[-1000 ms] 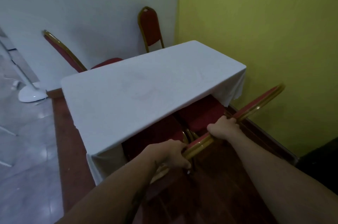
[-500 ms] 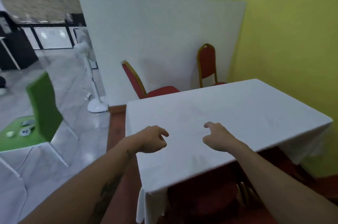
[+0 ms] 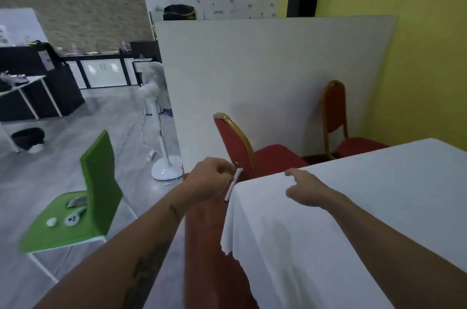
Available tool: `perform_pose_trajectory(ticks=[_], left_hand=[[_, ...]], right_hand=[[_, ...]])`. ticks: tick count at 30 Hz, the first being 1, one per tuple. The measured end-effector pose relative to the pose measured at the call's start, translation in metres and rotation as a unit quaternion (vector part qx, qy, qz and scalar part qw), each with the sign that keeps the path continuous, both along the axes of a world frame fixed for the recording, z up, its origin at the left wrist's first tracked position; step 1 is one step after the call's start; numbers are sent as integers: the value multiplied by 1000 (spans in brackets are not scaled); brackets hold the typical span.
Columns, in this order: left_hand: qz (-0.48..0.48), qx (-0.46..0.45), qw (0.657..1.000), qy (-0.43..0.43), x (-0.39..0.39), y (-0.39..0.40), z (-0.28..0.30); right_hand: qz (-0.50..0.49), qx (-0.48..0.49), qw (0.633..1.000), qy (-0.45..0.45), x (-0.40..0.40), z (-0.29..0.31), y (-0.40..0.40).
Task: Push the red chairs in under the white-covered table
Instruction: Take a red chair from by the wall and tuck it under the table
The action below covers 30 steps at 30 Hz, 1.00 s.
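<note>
Head view: the left hand, fingers curled loosely and holding nothing, hung off the corner of the white-covered table, while the right hand hovered over the cloth edge, forefinger out, the rest bent and empty. At twelve o'clock one red chair stood pulled out, angled; another red chair, at one o'clock, stood partly behind the table.

Soft, even indoor light, rather dim; no glare. My left hand and right hand smear with motion blur. Left of them the green chair streaks; straight lines bow toward the edges. Faint shadow mottles the tablecloth below my right wrist.
</note>
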<state>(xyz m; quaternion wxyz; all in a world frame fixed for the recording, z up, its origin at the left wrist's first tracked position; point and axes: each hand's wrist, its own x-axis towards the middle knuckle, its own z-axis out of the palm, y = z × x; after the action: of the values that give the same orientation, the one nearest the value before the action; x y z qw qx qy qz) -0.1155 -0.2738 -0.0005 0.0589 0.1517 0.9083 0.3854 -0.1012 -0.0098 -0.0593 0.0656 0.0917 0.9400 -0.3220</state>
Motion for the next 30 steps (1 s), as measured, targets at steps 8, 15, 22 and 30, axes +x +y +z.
perform_pose_trajectory(ticks=[8,15,22,30], left_hand=[[78,29,996,16,-107,-35,0],[87,70,994,-18,-244,-27,-24],[114,131,977,-124,-368,10,-54],[157,233,936,-212,-479,66,-90]], right_hand=[[-2,-4,1000,16,-119,-1,-53],[-14,-46,999,24,-252,-24,-50],[-37,-47,998,-16,-352,-37,-41],[-70,-30,994,-80,-416,-59,-46]])
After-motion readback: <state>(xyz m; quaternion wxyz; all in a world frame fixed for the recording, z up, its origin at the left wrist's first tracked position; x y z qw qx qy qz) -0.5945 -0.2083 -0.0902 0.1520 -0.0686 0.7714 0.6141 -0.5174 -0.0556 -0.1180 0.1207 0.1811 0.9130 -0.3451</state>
